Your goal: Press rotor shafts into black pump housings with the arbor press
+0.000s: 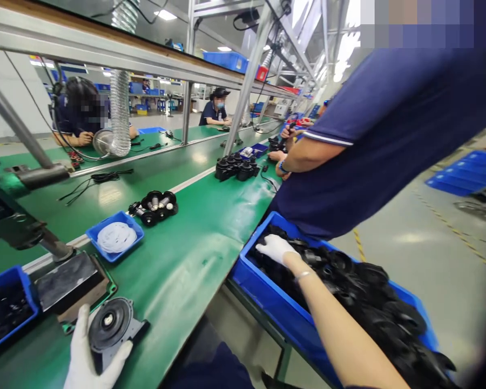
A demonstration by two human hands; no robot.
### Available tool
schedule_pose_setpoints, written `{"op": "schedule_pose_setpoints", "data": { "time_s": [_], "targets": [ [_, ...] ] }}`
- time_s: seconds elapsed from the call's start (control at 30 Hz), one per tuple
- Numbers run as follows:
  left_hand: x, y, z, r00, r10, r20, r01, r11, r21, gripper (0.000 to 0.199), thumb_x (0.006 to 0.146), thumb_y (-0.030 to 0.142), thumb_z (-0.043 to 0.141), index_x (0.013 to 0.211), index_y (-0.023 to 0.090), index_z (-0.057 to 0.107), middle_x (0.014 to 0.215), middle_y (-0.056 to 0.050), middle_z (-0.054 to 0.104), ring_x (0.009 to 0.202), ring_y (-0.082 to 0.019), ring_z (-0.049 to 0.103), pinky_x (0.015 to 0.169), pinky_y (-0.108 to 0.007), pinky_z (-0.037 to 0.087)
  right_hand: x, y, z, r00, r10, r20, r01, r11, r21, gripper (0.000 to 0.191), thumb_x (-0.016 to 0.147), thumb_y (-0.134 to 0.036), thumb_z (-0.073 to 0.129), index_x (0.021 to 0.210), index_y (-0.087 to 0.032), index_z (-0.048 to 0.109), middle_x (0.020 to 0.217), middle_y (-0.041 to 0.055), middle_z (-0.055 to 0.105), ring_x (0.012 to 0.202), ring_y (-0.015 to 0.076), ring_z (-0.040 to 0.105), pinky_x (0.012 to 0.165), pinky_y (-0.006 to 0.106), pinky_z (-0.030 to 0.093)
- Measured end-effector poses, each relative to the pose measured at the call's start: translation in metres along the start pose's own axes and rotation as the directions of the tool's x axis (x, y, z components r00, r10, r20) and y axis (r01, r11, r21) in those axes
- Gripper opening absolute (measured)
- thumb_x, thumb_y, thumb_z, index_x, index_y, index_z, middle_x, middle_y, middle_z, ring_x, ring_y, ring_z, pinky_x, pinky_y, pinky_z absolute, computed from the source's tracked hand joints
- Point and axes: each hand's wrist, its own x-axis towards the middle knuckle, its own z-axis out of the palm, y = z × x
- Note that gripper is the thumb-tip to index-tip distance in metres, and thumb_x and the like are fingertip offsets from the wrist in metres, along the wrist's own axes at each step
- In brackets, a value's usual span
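Observation:
My left hand [89,354], in a white glove, grips a round black plastic housing [111,324] between thumb and fingers. The housing has concentric rings, a pale centre and a flat bracket at one side. It is held just over the green bench, beside a metal block [71,281] at the foot of a bench press [20,216]. Over on the right, my gloved right hand [275,249] reaches into a long blue bin [283,319] full of black plastic parts [348,286]. Its fingers are curled among the parts, and what they pinch is hidden.
A blue tray [115,236] holds white discs; a blue bin [10,308] holds small black pieces. Black motor-like parts [156,207] and black housings [237,166] stand along the bench [194,243]. A co-worker [340,140] stands close behind the long bin. Others sit across the bench.

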Motion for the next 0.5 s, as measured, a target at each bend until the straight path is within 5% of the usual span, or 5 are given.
{"op": "schedule_pose_setpoints", "data": {
  "time_s": [0.1,0.23,0.4,0.5],
  "targets": [
    [-0.005,0.019,0.001,0.998,-0.054,0.016,0.053,0.998,0.028,0.101,0.076,0.053,0.070,0.155,0.020,0.015,0.144,-0.015,0.044,0.133,-0.039,0.046,0.116,-0.060,0.030,-0.009,0.016,-0.022,0.975,0.073,-0.209,-0.037,0.985,0.171,0.041,0.095,-0.047,0.045,0.072,-0.015,0.059,0.075,0.0086,0.063,0.077,0.0237,0.061,0.071,0.036,0.045],
    [-0.007,0.032,0.001,0.999,-0.046,0.027,0.044,0.997,0.060,0.096,0.081,0.054,0.065,0.155,0.021,0.013,0.151,-0.016,0.035,0.134,-0.042,0.042,0.115,-0.066,0.025,-0.025,0.002,-0.034,0.909,0.138,-0.394,0.052,0.900,0.433,0.044,0.089,-0.057,0.038,0.079,-0.018,0.055,0.080,0.0097,0.061,0.084,0.0273,0.058,0.070,0.035,0.040],
    [-0.006,0.038,0.001,0.998,-0.052,0.036,0.051,0.998,0.038,0.092,0.085,0.053,0.061,0.155,0.022,0.011,0.153,-0.016,0.032,0.138,-0.041,0.038,0.118,-0.063,0.022,-0.036,-0.087,-0.001,0.952,-0.109,-0.286,0.285,0.655,0.700,0.049,0.084,-0.066,0.045,0.086,-0.019,0.059,0.081,0.0063,0.065,0.077,0.0214,0.062,0.065,0.030,0.048],
    [-0.007,0.041,0.000,0.994,-0.088,0.071,0.088,0.996,0.009,0.093,0.085,0.053,0.060,0.155,0.021,0.008,0.151,-0.017,0.036,0.137,-0.040,0.041,0.117,-0.063,0.025,-0.039,-0.149,0.028,0.931,-0.327,-0.161,0.322,0.532,0.783,0.048,0.087,-0.062,0.045,0.095,-0.018,0.063,0.087,0.0080,0.070,0.081,0.0210,0.067,0.067,0.030,0.054]
  ]
}}
